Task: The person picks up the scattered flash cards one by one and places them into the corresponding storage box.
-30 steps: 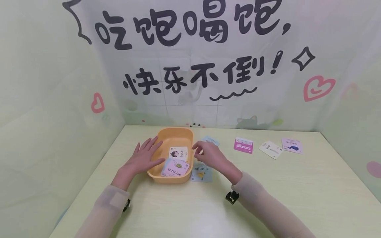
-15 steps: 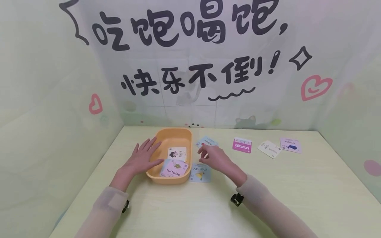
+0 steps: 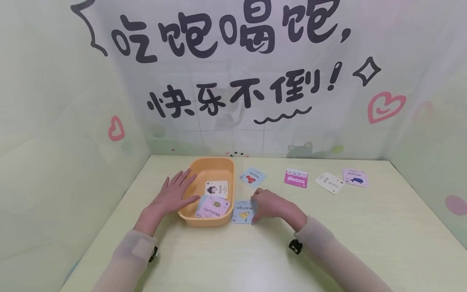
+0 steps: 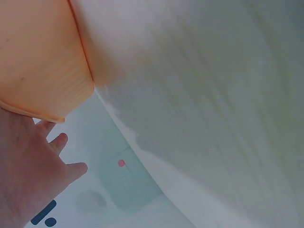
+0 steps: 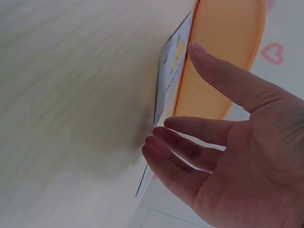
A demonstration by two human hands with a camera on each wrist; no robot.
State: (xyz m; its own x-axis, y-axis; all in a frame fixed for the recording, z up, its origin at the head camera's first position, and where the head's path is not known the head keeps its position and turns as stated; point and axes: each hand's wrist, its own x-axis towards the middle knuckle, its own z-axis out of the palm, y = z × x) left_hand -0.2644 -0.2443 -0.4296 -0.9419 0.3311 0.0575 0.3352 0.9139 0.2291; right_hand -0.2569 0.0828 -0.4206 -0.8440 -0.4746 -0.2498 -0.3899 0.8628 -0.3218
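Observation:
An orange plastic basket point(image 3: 208, 172) stands at the left of the table. In it lie a "face" card point(image 3: 217, 189) and several overlapping cards with a "tortoise" card point(image 3: 214, 208) on top. My left hand point(image 3: 170, 199), fingers spread, rests at the basket's left rim; the left wrist view shows it against the orange wall point(image 4: 42, 52). My right hand point(image 3: 273, 206) is at the right edge of a blue "mango" card point(image 3: 241, 211) beside the basket. In the right wrist view, thumb and fingers stand apart around the card point(image 5: 171, 71), which lies flat.
Behind the right hand lies a blue "apple" card point(image 3: 253, 177). Farther right are a pink-purple card point(image 3: 296, 178), a white "arm" card point(image 3: 330, 183) and a lilac "whale" card point(image 3: 355, 177). A printed cloth wall point(image 3: 204, 142) borders the table's back.
My right hand has moved from the basket's right rim, right and toward me, to the "mango" card, uncovering the "apple" card. The left hand stays at the basket.

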